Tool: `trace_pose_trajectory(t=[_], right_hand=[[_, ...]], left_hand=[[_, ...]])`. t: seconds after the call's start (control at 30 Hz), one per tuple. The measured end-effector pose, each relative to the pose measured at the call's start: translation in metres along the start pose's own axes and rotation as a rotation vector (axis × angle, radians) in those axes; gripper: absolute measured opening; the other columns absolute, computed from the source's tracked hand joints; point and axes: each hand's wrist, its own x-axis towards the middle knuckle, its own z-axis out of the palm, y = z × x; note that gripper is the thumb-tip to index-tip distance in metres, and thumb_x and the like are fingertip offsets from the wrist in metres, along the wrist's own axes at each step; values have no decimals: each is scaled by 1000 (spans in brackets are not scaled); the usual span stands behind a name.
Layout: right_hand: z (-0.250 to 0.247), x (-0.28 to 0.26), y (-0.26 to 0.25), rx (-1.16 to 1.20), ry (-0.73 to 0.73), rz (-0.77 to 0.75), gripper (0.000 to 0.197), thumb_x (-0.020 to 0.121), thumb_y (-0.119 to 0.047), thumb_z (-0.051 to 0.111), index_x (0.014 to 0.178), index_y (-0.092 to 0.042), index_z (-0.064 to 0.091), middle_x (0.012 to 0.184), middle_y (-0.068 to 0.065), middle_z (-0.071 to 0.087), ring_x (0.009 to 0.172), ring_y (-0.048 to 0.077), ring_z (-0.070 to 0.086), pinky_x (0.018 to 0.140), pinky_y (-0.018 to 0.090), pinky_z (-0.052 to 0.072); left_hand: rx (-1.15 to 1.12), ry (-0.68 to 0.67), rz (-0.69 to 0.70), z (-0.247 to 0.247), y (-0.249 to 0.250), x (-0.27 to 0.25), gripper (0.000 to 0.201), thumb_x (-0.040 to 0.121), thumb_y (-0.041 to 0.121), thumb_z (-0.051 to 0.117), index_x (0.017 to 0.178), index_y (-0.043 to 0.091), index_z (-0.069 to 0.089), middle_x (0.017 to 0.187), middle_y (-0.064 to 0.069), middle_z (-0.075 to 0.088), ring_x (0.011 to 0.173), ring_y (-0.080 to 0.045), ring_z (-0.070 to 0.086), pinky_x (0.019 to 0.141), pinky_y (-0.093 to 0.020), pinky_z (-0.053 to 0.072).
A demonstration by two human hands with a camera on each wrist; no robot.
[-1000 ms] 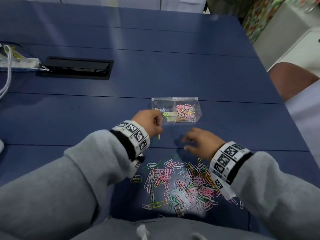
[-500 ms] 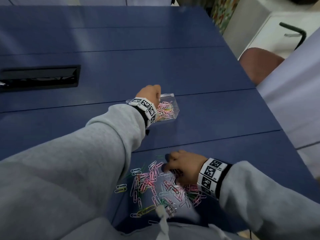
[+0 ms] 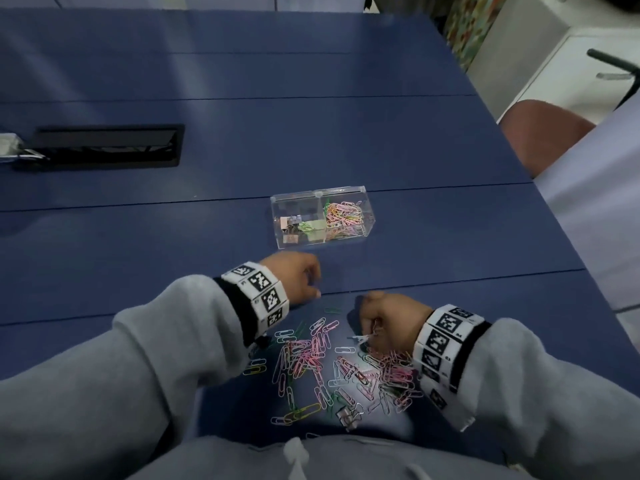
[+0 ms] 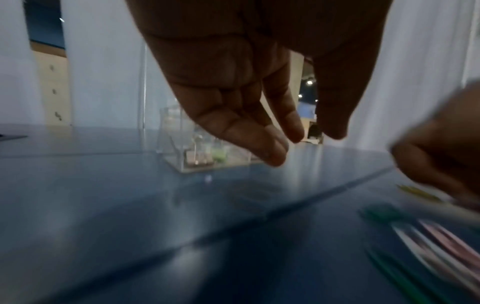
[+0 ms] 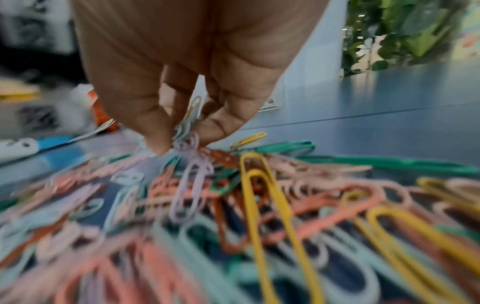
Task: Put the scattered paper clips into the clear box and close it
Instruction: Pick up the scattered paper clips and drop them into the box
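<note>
Right hand (image 3: pixel 391 315) hangs over the far edge of the scattered paper clips (image 3: pixel 332 368), its fingers (image 5: pixel 226 121) and thumb bent together and pinching a few clips (image 5: pixel 188 131); a lilac clip (image 5: pixel 191 185) dangles from the pinch down onto the heap. Left hand (image 3: pixel 294 282) hovers low over the blue table (image 3: pixel 311 140), just beyond the heap and nearer to the clear box (image 3: pixel 322 216), with its fingers (image 4: pixel 265 144) relaxed, pointing down and holding nothing. That box sits on the table beyond both hands, apart from each, its lid up at the back. Seen from the head camera, its right compartment holds a tangle of pink, yellow and green clips, while its left compartment holds a few small items, one of them green, too small to identify. On the near side of the box, the heap spreads between the two wrists, mostly pink with pale blue, yellow and green among them, and reaches close to the table edge. Well to the left of the box, a black cable hatch (image 3: pixel 104 145) is set into the tabletop.
</note>
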Motion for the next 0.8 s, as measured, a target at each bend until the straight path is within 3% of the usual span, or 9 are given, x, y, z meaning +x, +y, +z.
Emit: trace_pose_trajectory(t=[0.1, 0.17, 0.23, 0.33, 0.43, 0.53, 0.63, 0.7, 0.8], right_hand=[[-21, 2, 8, 73, 109, 74, 14, 74, -13, 69, 71, -24, 60, 84, -9, 47, 72, 8, 49, 72, 19, 39], [-38, 6, 9, 124, 232, 107, 18, 73, -13, 72, 67, -25, 60, 76, -12, 45, 64, 2, 47, 68, 20, 39], [-57, 14, 7, 203, 364, 126, 27, 72, -11, 73, 60, -29, 57, 72, -10, 46, 60, 4, 47, 60, 17, 38], [-84, 31, 2, 213, 542, 148, 24, 72, -12, 73, 60, -26, 58, 72, -8, 45, 59, 6, 46, 56, 11, 35], [-103, 53, -5, 139, 659, 171, 4, 74, -13, 71, 77, -13, 68, 86, -3, 47, 72, 13, 49, 69, 21, 36], [-108, 76, -9, 73, 693, 180, 10, 78, -12, 68, 87, -9, 69, 99, 3, 50, 84, 19, 53, 76, 21, 36], [-105, 91, -6, 21, 620, 177, 15, 80, -12, 65, 94, -9, 69, 110, 11, 57, 96, 27, 59, 80, 23, 38], [-101, 94, -3, 3, 557, 172, 19, 82, -13, 63, 101, -12, 68, 111, 10, 59, 100, 26, 59, 82, 23, 39], [-95, 87, -1, 76, 580, 154, 19, 83, -15, 62, 101, -15, 67, 105, 6, 60, 96, 23, 59, 84, 26, 42]], left_hand=[[46, -148, -24, 29, -8, -22, 46, 75, 40, 72, 116, 29, 54, 101, 6, 56, 95, -17, 57, 84, -28, 46], [64, -209, -1, 41, -10, -30, 59, 72, 41, 74, 124, 31, 49, 116, 3, 52, 106, -19, 55, 89, -30, 44], [76, -234, 17, 48, -10, -35, 66, 71, 38, 76, 129, 32, 44, 125, 0, 45, 113, -22, 52, 93, -32, 44], [73, -217, 19, 53, -8, -39, 62, 73, 30, 75, 128, 31, 45, 124, -1, 41, 112, -23, 51, 90, -33, 45], [72, -178, 27, 54, -6, -41, 49, 78, 24, 70, 123, 24, 50, 123, -4, 44, 110, -24, 53, 86, -30, 43], [80, -166, 33, 54, -7, -42, 38, 80, 20, 65, 117, 18, 55, 123, -6, 47, 110, -25, 53, 84, -29, 42], [78, -142, 34, 56, -8, -41, 32, 80, 19, 64, 111, 15, 57, 120, -6, 52, 109, -24, 54, 87, -31, 44], [71, -130, 22, 57, -8, -40, 29, 78, 19, 65, 106, 15, 57, 114, -6, 56, 105, -25, 55, 83, -30, 45], [51, -114, 8, 55, -8, -38, 19, 76, 16, 65, 92, 19, 56, 96, -3, 60, 89, -23, 55, 72, -28, 41]])
